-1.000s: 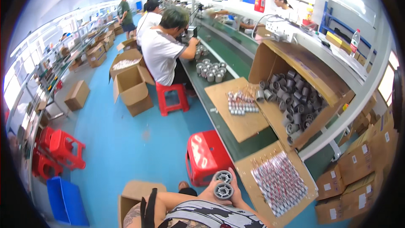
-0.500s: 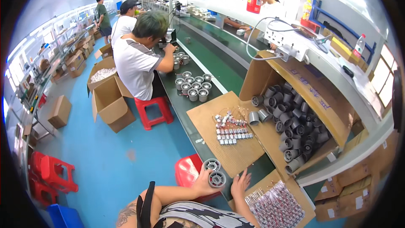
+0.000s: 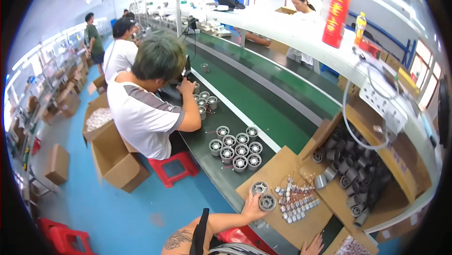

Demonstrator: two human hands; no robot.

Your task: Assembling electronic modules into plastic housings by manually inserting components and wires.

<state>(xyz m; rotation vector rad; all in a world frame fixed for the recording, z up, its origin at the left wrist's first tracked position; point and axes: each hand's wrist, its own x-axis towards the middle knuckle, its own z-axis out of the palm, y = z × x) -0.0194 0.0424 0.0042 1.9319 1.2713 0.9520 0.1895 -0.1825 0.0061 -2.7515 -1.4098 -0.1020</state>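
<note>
Two grey round plastic housings (image 3: 268, 202) with spoked ends are gripped side by side in my left hand (image 3: 253, 209). They are over the left part of a cardboard sheet (image 3: 291, 233). Small silver motors (image 3: 296, 210) with thin reddish wires lie in rows on that sheet, right of the held pair. My right hand (image 3: 312, 246) is by the sheet's near right edge at the bottom of the view, its fingers stretched out and nothing in them. Farther along the bench, a cluster of similar housings (image 3: 240, 150) stands upright, some with wires sticking out.
An open carton (image 3: 408, 168) full of loose grey housings lies at the right. More small parts (image 3: 352, 246) lie at the lower right. A co-worker (image 3: 141, 109) sits at the bench on a red stool (image 3: 175, 169). A shelf with a power strip (image 3: 383, 104) and hanging cable overhangs the right side.
My left hand has carried the two housings forward, closer to the standing cluster and over the cardboard sheet. The view has shifted; my right hand now shows lower, still empty.
</note>
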